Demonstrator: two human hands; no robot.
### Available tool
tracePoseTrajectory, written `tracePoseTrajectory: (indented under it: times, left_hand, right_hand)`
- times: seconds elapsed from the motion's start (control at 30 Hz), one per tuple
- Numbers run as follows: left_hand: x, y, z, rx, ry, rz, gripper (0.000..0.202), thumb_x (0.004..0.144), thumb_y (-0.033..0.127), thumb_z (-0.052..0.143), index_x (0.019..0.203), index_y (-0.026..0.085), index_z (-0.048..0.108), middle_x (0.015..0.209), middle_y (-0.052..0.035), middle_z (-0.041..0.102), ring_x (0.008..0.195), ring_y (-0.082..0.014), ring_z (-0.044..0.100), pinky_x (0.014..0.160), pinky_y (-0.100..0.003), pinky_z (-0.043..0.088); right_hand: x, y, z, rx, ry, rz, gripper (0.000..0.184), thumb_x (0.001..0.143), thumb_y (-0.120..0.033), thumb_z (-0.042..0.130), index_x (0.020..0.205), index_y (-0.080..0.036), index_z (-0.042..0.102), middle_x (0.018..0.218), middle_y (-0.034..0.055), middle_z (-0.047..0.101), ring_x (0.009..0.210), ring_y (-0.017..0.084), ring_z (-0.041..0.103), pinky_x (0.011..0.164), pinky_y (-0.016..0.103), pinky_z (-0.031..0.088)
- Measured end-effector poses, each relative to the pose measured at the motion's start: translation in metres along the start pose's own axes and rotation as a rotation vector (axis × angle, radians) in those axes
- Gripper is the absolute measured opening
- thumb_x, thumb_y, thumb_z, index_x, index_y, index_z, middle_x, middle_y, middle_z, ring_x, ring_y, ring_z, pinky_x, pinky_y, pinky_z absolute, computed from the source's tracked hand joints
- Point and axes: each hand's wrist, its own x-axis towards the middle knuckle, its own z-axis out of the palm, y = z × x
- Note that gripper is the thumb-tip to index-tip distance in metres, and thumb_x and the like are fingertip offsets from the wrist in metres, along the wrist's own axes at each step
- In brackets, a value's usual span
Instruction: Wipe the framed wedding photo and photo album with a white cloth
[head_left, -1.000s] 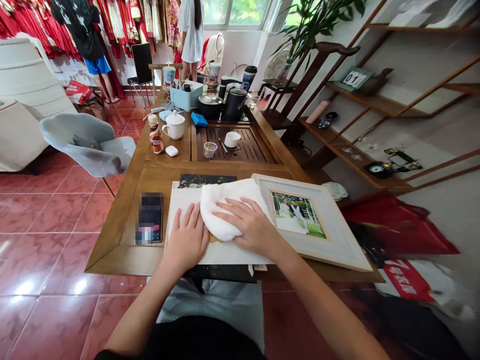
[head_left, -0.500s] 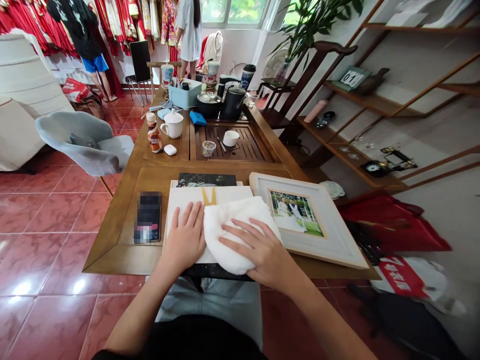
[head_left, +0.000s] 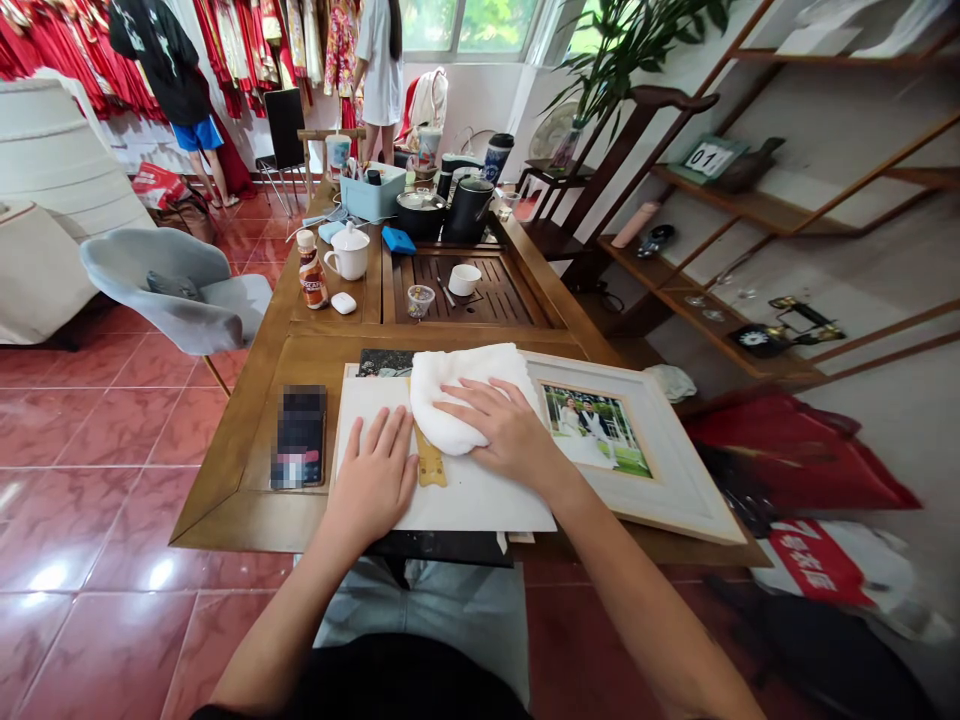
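My left hand [head_left: 373, 478] lies flat on a white board [head_left: 480, 503], fingers stretched and slightly apart, holding nothing. My right hand [head_left: 504, 430] rests on a folded white towel [head_left: 457, 385], its fingers spread over the top and pressing it onto the upper part of the board. Between my hands, a flat gold-coloured piece [head_left: 431, 468] shows on the board, its upper part covered by the towel. A dark speckled panel [head_left: 382, 362] sticks out beyond the board's far edge. Right of the board lies a pale picture frame [head_left: 675, 460] with a photo of a couple.
A phone [head_left: 298, 440] lies to the left on the wooden table [head_left: 240, 480]. Further back stand a bottle [head_left: 311, 272], a lidded white mug [head_left: 349, 252], a small cup [head_left: 421, 300] and a tea tray [head_left: 510, 298]. Two people stand near hanging clothes.
My right hand has pushed the towel away from me, up to the board's far edge. More of the gold piece and the near board now show. My left hand stays nearly in place.
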Motion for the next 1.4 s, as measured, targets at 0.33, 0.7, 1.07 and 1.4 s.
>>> tracePoseTrajectory:
  times: [0.33,0.7,1.07,1.4]
  left_hand:
    - [0.0,0.001,0.002,0.01,0.04,-0.003,0.055,0.108,0.034,0.027,0.157,0.013,0.038,0.164,-0.0091,0.039,0.152,-0.0279,0.035,0.124,-0.054,0.028]
    - [0.0,-0.001,0.002,-0.047,0.009,-0.005,0.056,0.108,0.036,0.026,0.158,0.011,0.036,0.165,-0.0082,0.036,0.153,-0.0288,0.034,0.124,-0.057,0.028]
    - [-0.001,0.001,0.001,-0.024,0.018,-0.024,0.057,0.109,0.038,0.023,0.157,0.011,0.037,0.164,-0.0089,0.038,0.152,-0.0284,0.035,0.124,-0.055,0.029]
    - [0.0,0.001,-0.001,-0.012,0.027,-0.012,0.055,0.108,0.036,0.027,0.157,0.014,0.038,0.164,-0.0088,0.039,0.152,-0.0267,0.036,0.125,-0.052,0.028]
  right_hand:
    - [-0.066,-0.05,-0.011,-0.046,0.036,-0.086,0.06,0.081,-0.015,0.052,0.141,-0.02,0.057,0.15,0.0099,0.057,0.138,0.035,0.048,0.114,0.058,0.026]
    - [-0.064,-0.032,-0.013,-0.061,0.023,-0.061,0.065,0.075,-0.013,0.053,0.139,-0.023,0.059,0.148,0.0077,0.059,0.137,0.032,0.051,0.113,0.054,0.028]
    - [-0.004,0.016,0.001,-0.044,0.048,0.037,0.052,0.085,-0.016,0.053,0.135,-0.022,0.063,0.147,0.0078,0.059,0.137,0.031,0.052,0.113,0.054,0.032]
    - [-0.066,-0.041,-0.011,-0.084,0.054,0.005,0.064,0.076,-0.013,0.054,0.139,-0.021,0.059,0.148,0.0086,0.058,0.138,0.033,0.048,0.117,0.056,0.026]
